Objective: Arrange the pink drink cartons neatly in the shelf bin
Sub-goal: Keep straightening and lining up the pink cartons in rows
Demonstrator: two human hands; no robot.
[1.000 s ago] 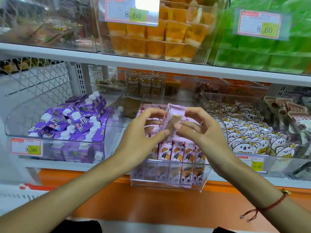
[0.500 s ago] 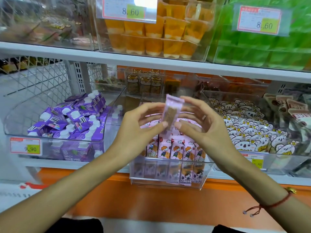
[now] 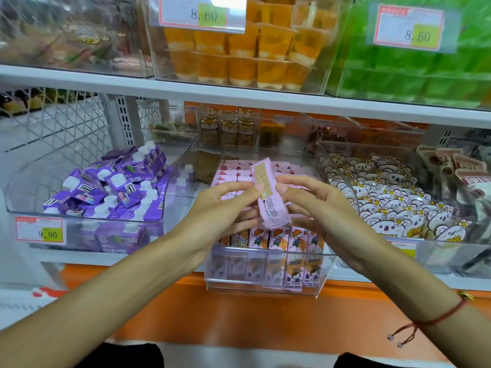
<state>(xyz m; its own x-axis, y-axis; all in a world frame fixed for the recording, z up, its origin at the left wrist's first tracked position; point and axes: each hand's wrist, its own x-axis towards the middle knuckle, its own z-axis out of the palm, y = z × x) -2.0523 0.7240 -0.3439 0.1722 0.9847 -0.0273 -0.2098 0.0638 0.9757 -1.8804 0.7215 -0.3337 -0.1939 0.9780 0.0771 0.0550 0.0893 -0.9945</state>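
A pink drink carton (image 3: pixel 269 197) is held above the clear shelf bin (image 3: pixel 265 286), tilted with its top leaning left and its printed back panel facing me. My left hand (image 3: pixel 220 216) pinches its left edge and my right hand (image 3: pixel 316 211) pinches its right edge. Below my hands, a row of upright pink cartons (image 3: pixel 287 240) with a cartoon child fills the bin's front. More pink cartons (image 3: pixel 231 173) lie flat toward the bin's back. My hands hide the bin's middle.
A clear bin of purple cartons (image 3: pixel 111 189) stands to the left, a bin of koala-print packs (image 3: pixel 398 208) to the right. The white shelf (image 3: pixel 265 99) overhead carries orange jelly cups (image 3: pixel 239 54) and green packs (image 3: pixel 414 62). Orange shelf front (image 3: pixel 239 314) runs below.
The carton has come lower and tilted over in my fingers, now showing its long printed side instead of its narrow end. Both hands have dropped slightly with it.
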